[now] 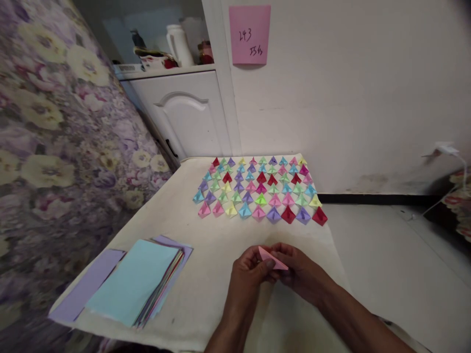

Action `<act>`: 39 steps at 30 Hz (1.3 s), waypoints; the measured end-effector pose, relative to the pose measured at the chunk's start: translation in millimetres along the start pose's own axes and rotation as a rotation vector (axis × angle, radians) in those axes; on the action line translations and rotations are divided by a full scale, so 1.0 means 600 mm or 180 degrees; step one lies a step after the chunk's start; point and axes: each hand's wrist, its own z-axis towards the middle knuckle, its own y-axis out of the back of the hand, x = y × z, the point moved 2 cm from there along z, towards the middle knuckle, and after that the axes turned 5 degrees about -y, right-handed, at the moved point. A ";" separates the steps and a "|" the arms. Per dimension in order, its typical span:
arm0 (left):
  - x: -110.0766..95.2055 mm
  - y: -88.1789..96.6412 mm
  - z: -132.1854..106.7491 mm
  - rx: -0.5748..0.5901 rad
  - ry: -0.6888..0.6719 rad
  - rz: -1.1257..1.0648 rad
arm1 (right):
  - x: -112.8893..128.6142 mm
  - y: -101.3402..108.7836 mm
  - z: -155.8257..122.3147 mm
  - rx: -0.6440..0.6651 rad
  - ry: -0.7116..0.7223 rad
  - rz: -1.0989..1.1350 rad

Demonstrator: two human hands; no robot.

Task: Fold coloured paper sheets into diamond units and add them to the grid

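A small pink folded paper (274, 261) with a pointed corner sits between my two hands, above the near part of the table. My left hand (252, 267) pinches it from the left, thumb on top. From the right, my right hand (292, 262) grips its other side, with the fingertips partly hidden behind the paper. Beyond my hands, several rows of small folded paper pieces (260, 198) in red, pink, blue, purple, green and yellow stand on the cream-coloured table (162, 215).
At the left lies a stack of coloured paper (136, 279), light blue on top, beside a purple sheet (88, 282). A floral curtain (73, 127) hangs at the left. Behind are a white cabinet (186, 115) and a wall with a pink note (250, 37).
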 end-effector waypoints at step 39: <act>-0.008 0.008 -0.005 -0.0300 0.0208 0.0241 | 0.039 0.012 -0.013 -0.0872 0.0942 -0.2156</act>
